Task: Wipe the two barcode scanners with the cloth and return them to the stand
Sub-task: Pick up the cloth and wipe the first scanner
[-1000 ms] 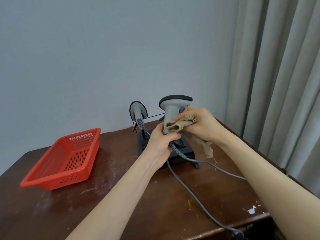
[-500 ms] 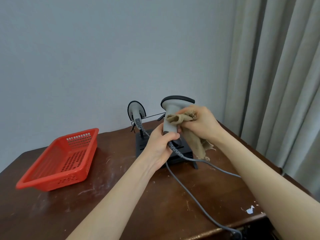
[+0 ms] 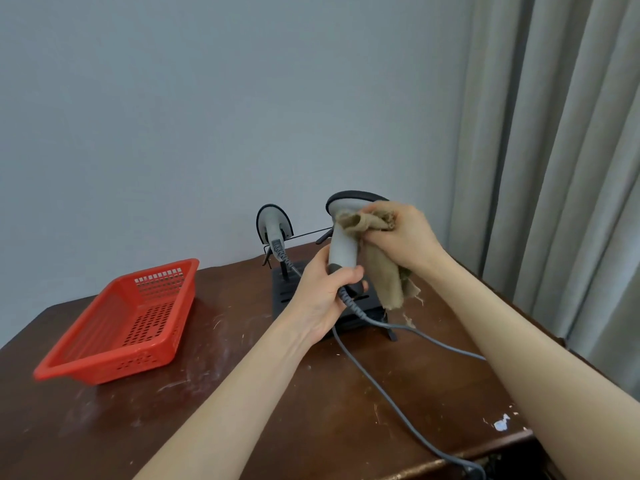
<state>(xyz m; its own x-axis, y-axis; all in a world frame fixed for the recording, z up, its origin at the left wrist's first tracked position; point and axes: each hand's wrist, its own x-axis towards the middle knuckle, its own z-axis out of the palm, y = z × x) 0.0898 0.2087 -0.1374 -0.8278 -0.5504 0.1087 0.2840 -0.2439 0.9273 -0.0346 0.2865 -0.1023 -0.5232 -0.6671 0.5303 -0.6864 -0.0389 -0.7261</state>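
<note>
**While one scanner is under the cloth, its twin hangs on the stand**

1. Grey barcode scanner (image 3: pixel 341 249): held upright clear of the worktop (image 3: pixel 86 427), above the 3 o'clock half of the black stand (image 3: pixel 282 296), dark-rimmed head uppermost.
2. Grip, left hand (image 3: pixel 320 294): fingers wrapped round the foot of the handle, just above the coiled cable (image 3: pixel 349 305) boot.
3. Grip, right hand (image 3: pixel 405 237): fingers bunched on a tan, frayed cloth (image 3: pixel 382 275), pressing it to the neck under the head from the 3 o'clock side. The loose tail hangs down beside the handle.
4. Second scanner (image 3: pixel 273 223): resting on the stand at its 9 o'clock end, head up, its cable trailing down.
5. Two grey cables: lying across the worktop toward 5 o'clock.
6. Red perforated basket (image 3: pixel 104 372): at 8 o'clock, well apart from the stand.
7. Worktop: dark wood with pale scuffs.
8. Pale curtain (image 3: pixel 554 168): at 3 o'clock.
9. Plain wall (image 3: pixel 207 98): behind the worktop.
</note>
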